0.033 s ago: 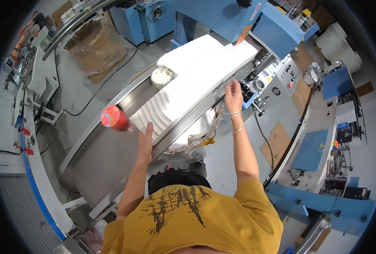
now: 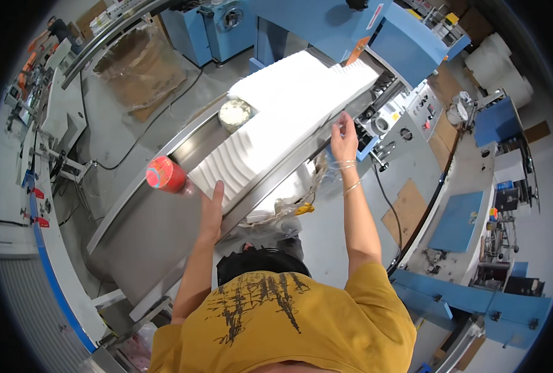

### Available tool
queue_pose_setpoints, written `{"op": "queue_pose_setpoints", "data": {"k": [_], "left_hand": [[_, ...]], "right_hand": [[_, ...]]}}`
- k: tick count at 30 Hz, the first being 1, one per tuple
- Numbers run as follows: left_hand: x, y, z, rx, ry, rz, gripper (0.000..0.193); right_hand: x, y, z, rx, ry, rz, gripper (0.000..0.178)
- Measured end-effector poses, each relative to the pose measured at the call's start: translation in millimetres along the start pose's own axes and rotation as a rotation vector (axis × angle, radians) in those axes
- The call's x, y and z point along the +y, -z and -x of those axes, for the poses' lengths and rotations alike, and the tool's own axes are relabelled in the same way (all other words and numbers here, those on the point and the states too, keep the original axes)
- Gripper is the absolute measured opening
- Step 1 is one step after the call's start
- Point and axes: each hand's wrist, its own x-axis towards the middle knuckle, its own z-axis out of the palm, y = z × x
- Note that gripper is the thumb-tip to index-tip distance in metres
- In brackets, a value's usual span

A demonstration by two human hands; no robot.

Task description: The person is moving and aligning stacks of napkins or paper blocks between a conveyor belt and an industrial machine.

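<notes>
A long row of thin white sheets (image 2: pixel 258 140), packed face to face with wavy edges at the near end, lies along a metal trough (image 2: pixel 158 245). My left hand (image 2: pixel 211 214) holds the near end of the row, thumb up along its side and fingers round the end, partly hidden. Just left of it stands a red cylinder (image 2: pixel 166 174) with a bright multicoloured end. A round piece with a pale, mottled top (image 2: pixel 235 114) sits against the row's far side. Beside the trough's right rail, my right hand (image 2: pixel 344 138) has its fingers loosely bent and apart, with nothing visible in them.
Blue machinery (image 2: pixel 314 25) stands at the trough's far end, with an orange piece (image 2: pixel 357 51) by the row. A control panel (image 2: pixel 422 112) is to the right. Below the trough, white material lies in clear plastic (image 2: pixel 276 208). A plastic-lined carton (image 2: pixel 141 71) stands far left.
My right hand's fingers have spread a little from a closer pinch. The red cylinder and the pale-topped round piece have shifted slightly left. My left hand stays at the row's end.
</notes>
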Motion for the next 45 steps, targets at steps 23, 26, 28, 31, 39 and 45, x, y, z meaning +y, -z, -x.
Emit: {"op": "queue_pose_setpoints", "data": {"k": [23, 26, 28, 31, 39, 45], "left_hand": [[20, -29, 23, 0.386, 0.056, -0.104, 0.068], [22, -33, 23, 0.391, 0.055, -0.096, 0.068], [23, -34, 24, 0.396, 0.058, -0.092, 0.068], [24, -34, 24, 0.393, 0.051, -0.122, 0.069], [19, -34, 20, 0.401, 0.037, -0.131, 0.066], [27, -37, 23, 0.392, 0.035, -0.095, 0.065]], "right_hand": [[20, 20, -53, -0.168, 0.376, 0.255, 0.046], [17, 20, -52, -0.159, 0.408, 0.344, 0.046], [15, 19, -50, -0.153, 0.425, 0.39, 0.045], [8, 17, -49, -0.159, 0.414, 0.434, 0.044], [-1, 7, -54, -0.134, 0.325, 0.194, 0.03], [-3, 12, -61, -0.27, 0.141, 0.149, 0.031]]}}
